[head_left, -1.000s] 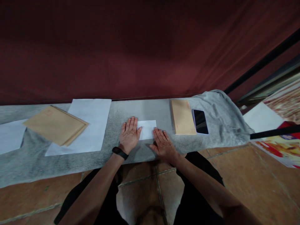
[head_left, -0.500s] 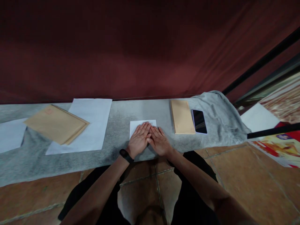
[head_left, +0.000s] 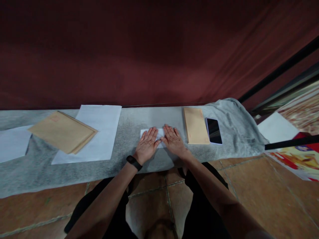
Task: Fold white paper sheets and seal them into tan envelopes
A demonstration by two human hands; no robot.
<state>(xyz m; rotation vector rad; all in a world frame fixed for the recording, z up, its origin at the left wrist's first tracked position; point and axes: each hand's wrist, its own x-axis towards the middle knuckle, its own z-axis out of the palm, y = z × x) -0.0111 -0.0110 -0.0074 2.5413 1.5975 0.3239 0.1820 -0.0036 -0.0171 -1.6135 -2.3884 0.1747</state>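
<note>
A small white sheet of paper (head_left: 160,134), seemingly folded, lies on the grey cloth (head_left: 139,116) in front of me. My left hand (head_left: 147,142) rests flat on its left part, fingers stretched out and pointing away from me. On the right part lies my right hand (head_left: 173,139), also flat with the fingers extended. The two thumbs come close together near the middle of the paper. Much of the sheet is hidden under both palms and fingers. A black band (head_left: 134,162) circles my left wrist.
Right of my hands lie a stack of brown envelopes (head_left: 196,126) and a phone (head_left: 214,131). To the left, more brown envelopes (head_left: 62,132) overlap a large white sheet (head_left: 107,132); another white sheet (head_left: 13,142) lies at the far left. A dark red curtain (head_left: 149,66) hangs behind.
My hands were together with fingertips overlapping at the paper's middle. They have slid apart, the right hand outward to the right, and both still press on the paper.
</note>
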